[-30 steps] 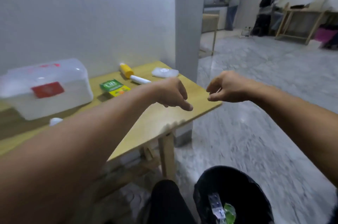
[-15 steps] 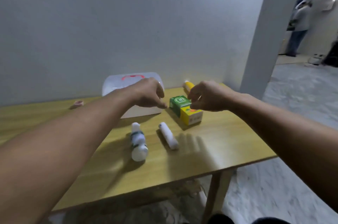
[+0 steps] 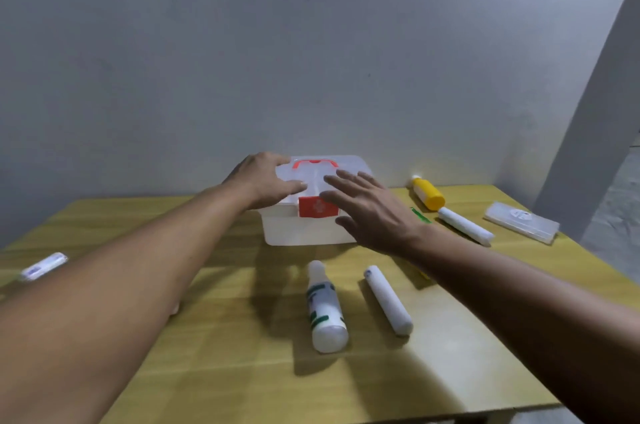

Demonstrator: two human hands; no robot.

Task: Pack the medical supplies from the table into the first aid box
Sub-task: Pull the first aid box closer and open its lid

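Observation:
A translucent white first aid box [image 3: 304, 229] with a red handle and red front label stands closed at the back middle of the wooden table [image 3: 225, 371]. My left hand [image 3: 263, 182] rests on the lid's left side, fingers spread. In front of the box's right side hovers my right hand [image 3: 374, 215], open and holding nothing. A white bottle with green print [image 3: 325, 309] and a white bandage roll [image 3: 388, 300] lie in front of the box. To the right lie a yellow bottle [image 3: 428, 193], another white roll [image 3: 465, 226] and a clear flat case [image 3: 523, 226].
A green box [image 3: 420, 215] is mostly hidden behind my right wrist. A small white tube [image 3: 43, 266] lies at the table's left edge. A grey wall runs close behind the table, and a pillar stands at the right.
The view has swung left onto the table. Both hands went from closed, held above the table, to spread open at the first aid box; my left hand now touches the lid.

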